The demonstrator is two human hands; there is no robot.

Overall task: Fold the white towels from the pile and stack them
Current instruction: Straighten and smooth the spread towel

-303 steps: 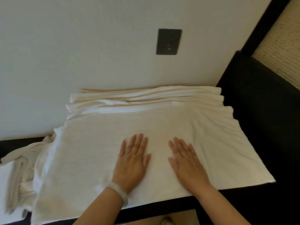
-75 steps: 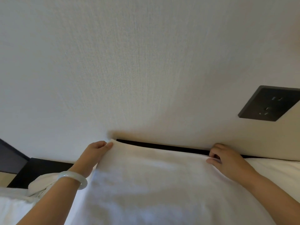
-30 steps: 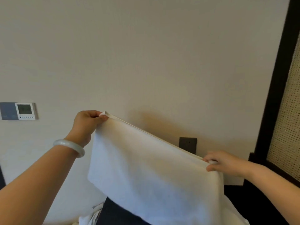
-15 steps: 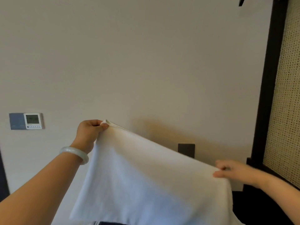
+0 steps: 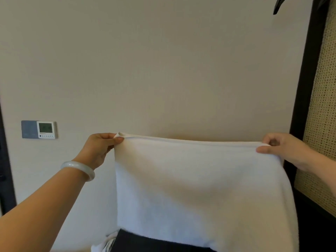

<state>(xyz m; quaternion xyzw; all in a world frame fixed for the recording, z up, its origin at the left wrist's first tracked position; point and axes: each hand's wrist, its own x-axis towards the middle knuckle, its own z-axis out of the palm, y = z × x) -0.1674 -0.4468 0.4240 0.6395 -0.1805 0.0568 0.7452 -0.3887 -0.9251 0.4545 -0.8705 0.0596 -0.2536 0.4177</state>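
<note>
Two bare hands held one white towel (image 5: 200, 188) up in the air in front of a plain beige wall (image 5: 163, 70). The left hand (image 5: 101, 148) pinched the towel's top left corner between the thumb and curled fingers (image 5: 106, 136). The right hand (image 5: 287, 148) pinched the top right corner the same way, with the thumb in front of the cloth and the fingers curled behind it.

Between the two sets of fingers the top edge ran taut and nearly level, its long axis lying left to right, the left end a touch higher. That edge showed more than one layer. Below the fingers the towel hung straight down as a broad flat sheet facing the camera, and its lower right part ran out of the bottom of the view.

Far below the left fingers, the towel's lower edge ended just above a dark desk (image 5: 145, 242). A bit of crumpled white cloth (image 5: 103, 244) lay at the desk's left end.

A pale bangle (image 5: 78, 170) circled the left wrist. Well to the left of the left fingers, a small thermostat (image 5: 46, 129) with a grey display sat on the wall. Behind the right fingers stood a dark upright frame (image 5: 305, 88), with a woven cane panel (image 5: 323, 124) beside it.
</note>
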